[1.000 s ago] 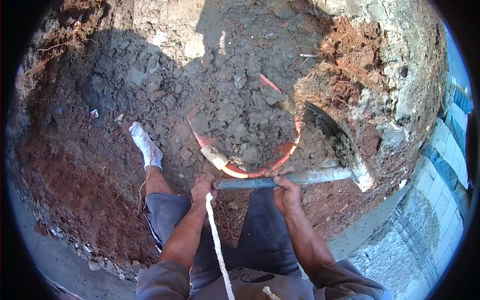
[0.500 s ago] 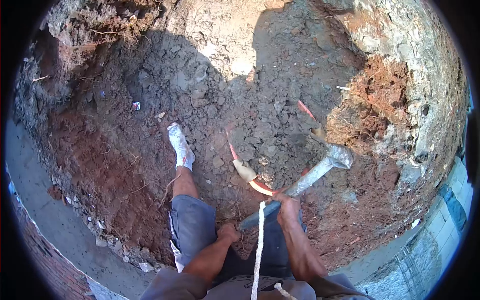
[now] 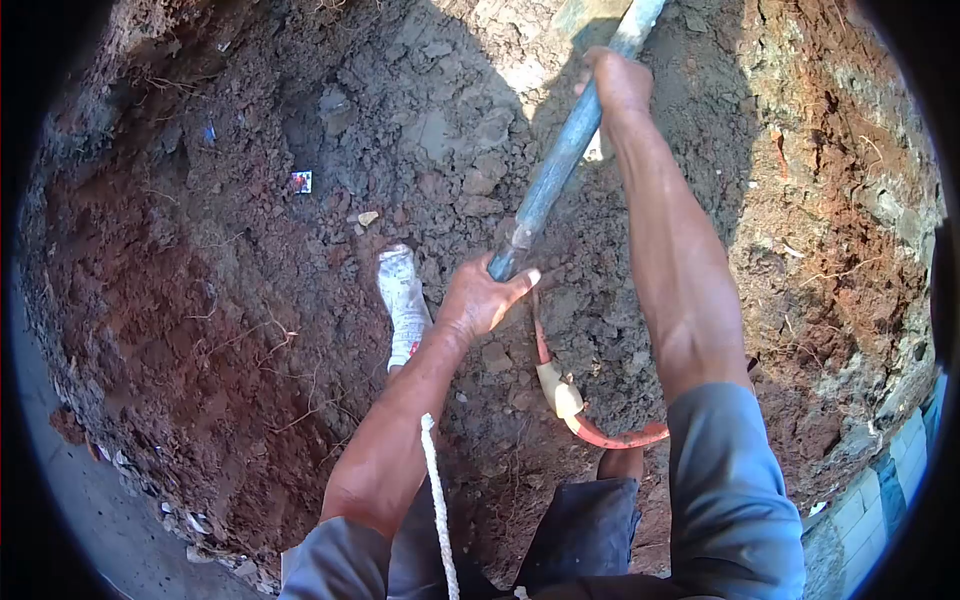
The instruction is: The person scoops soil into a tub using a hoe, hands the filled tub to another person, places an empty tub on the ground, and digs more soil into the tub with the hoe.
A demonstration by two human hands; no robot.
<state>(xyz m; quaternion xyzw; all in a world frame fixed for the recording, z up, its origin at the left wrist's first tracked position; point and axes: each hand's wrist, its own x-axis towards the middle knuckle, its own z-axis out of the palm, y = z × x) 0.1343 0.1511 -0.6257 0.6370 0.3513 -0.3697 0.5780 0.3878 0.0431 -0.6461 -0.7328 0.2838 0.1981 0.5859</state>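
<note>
Down in the dirt pit, I see my left hand [image 3: 480,298] wrapped around the butt of the blue tool handle [image 3: 562,160] and my right hand [image 3: 618,82] clenched higher up, head raised out of view. I judge the upswing underway; the strike must miss the orange hose [image 3: 600,430] and my white shoe [image 3: 403,295].

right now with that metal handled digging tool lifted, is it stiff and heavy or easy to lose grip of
The tool handle looks like straight metal pipe, so probably rigid. Both the left hand and right hand grip it, suggesting real weight. Its dusty, smooth-looking surface might slip.
</note>
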